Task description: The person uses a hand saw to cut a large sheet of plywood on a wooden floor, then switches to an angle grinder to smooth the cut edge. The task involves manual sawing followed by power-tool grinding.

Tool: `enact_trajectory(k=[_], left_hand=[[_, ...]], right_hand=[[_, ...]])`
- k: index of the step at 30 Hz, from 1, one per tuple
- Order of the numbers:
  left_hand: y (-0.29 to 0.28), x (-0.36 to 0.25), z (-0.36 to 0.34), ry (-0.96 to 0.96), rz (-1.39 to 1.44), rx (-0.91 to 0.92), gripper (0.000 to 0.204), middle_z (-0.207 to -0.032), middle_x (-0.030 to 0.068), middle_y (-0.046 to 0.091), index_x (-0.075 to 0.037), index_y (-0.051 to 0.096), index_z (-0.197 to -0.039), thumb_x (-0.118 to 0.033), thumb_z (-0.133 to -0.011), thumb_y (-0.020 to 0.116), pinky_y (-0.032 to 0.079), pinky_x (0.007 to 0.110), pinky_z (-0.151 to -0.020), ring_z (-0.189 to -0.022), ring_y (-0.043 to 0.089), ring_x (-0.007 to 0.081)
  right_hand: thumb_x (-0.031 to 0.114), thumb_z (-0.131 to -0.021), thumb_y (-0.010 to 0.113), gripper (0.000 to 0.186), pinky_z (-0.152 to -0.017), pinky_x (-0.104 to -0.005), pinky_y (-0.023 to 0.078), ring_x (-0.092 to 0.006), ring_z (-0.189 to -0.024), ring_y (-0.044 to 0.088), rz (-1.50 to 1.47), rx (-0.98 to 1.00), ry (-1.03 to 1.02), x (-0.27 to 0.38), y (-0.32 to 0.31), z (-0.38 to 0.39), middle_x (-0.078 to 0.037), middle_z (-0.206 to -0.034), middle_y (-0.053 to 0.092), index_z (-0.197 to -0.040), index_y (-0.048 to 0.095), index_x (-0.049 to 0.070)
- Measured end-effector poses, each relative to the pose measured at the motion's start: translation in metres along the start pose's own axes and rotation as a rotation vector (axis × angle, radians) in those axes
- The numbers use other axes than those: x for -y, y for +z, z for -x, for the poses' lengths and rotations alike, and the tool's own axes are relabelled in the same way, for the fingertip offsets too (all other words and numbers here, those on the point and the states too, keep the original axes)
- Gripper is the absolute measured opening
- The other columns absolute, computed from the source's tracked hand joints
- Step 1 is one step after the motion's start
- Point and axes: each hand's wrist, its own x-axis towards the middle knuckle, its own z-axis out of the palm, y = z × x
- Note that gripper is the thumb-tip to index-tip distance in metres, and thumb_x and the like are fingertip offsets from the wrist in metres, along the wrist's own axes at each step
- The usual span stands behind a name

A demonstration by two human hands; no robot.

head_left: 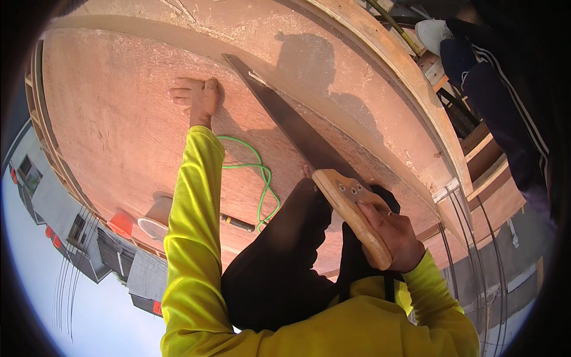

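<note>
My right hand [399,237] grips the wooden handle of a handsaw [291,122]. The long dark blade slants away to the far left, lying along the edge of a reddish plywood sheet [107,119]. Pressed flat on that sheet is my left hand [196,98], its fingers spread and holding nothing. A thin wood sliver [259,79] lies against the blade near its far end. Beside my left forearm a green cord [262,169] curls over the plywood, close to a black and orange stick-like tool [237,222].
A round whitish container [156,221] and a red object [122,223] stand at the left. Beyond the blade, a lower panel [380,89] carries sawdust. A person's dark-clothed leg [496,107] is at the right. Thin rebar rods [476,250] rise at the lower right.
</note>
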Motion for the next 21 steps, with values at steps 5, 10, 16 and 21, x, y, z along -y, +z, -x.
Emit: enact_trajectory(k=[5, 10, 16, 21], left_hand=[[-0.013, 0.009, -0.051, 0.015, 0.069, -0.053, 0.118, -0.159, 0.0406, -0.029, 0.003, -0.019, -0.158, -0.050, -0.086, 0.059, 0.006, 0.076, -0.115, -0.149, -0.022, 0.0595], [-0.001, -0.007, -0.005, -0.008, 0.008, -0.040, 0.118, -0.160, 0.0412, -0.025, 0.002, -0.018, -0.159, -0.050, -0.086, 0.059, 0.006, 0.077, -0.115, -0.150, -0.021, 0.0587], [0.002, 0.006, 0.016, 0.120, 0.038, -0.025, 0.124, -0.163, 0.0378, -0.020, -0.001, -0.014, -0.161, -0.055, -0.084, 0.067, 0.005, 0.077, -0.115, -0.152, -0.019, 0.0561], [0.019, 0.018, 0.115, 0.340, -0.133, 0.060, 0.136, -0.165, 0.0366, -0.014, 0.000, -0.006, -0.162, -0.055, -0.074, 0.083, 0.006, 0.074, -0.117, -0.153, -0.016, 0.0543]], right_hand=[[0.007, -0.082, 0.075, 0.072, -0.090, -0.0442, 0.060, -0.0353, -0.098, 0.074, -0.053, -0.014, -0.051, -0.017, 0.040, -0.097, -0.024, -0.117, 0.071, -0.147, 0.048, -0.004], [0.004, -0.077, 0.074, 0.079, -0.092, -0.0421, 0.059, -0.0390, -0.099, 0.072, 0.019, -0.064, -0.055, -0.013, 0.007, 0.002, -0.024, -0.116, 0.070, -0.151, 0.045, 0.001], [0.003, -0.079, 0.071, 0.076, -0.089, -0.0446, 0.059, -0.0413, -0.101, 0.070, 0.014, 0.011, -0.026, -0.039, 0.050, -0.085, -0.028, -0.118, 0.068, -0.150, 0.045, -0.001], [0.011, -0.077, 0.079, 0.079, -0.089, -0.0450, 0.058, -0.0346, -0.107, 0.072, 0.068, -0.032, -0.097, -0.022, 0.017, 0.015, -0.021, -0.115, 0.073, -0.148, 0.048, -0.002]])
